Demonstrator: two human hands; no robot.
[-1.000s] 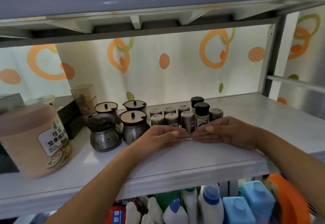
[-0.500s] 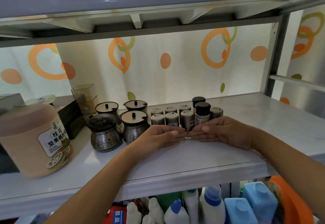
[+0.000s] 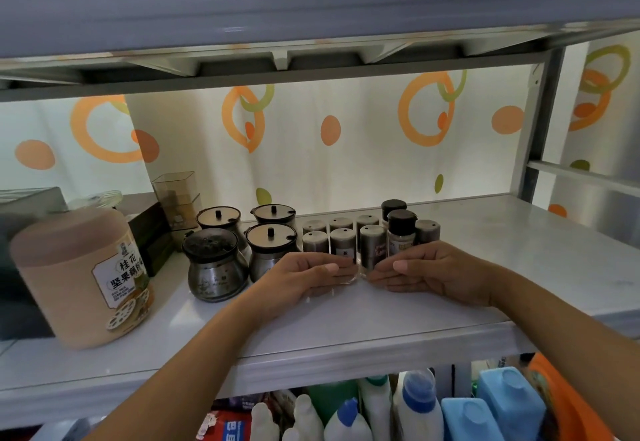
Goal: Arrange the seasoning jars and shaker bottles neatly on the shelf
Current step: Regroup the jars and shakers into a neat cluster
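The white shelf [image 3: 485, 267] carries everything, with an orange-ringed curtain [image 3: 346, 149] hanging behind it. Far to the left of the shaker cluster stands a big peach plastic tub [image 3: 69, 277] whose label reads 桂花坚果藕粉 in dark characters. Between the tub and the cluster sit four squat steel seasoning jars with dark knobbed lids [image 3: 242, 243], two in front and two behind. The cluster itself, small clear shaker bottles with grey caps [image 3: 341, 238], stands in two rows at mid-shelf, with two taller black-capped bottles [image 3: 400, 229] at its right end; their small labels are too blurred to read. Both hands lie flat and open on the shelf just in front of the cluster, palms turned toward the bottles, gripping nothing: the left hand [image 3: 304, 276] fingertips nearly meet those of the right hand [image 3: 433, 270], edges against the front row. Below the shelf stand white and blue detergent bottles [image 3: 415, 409].
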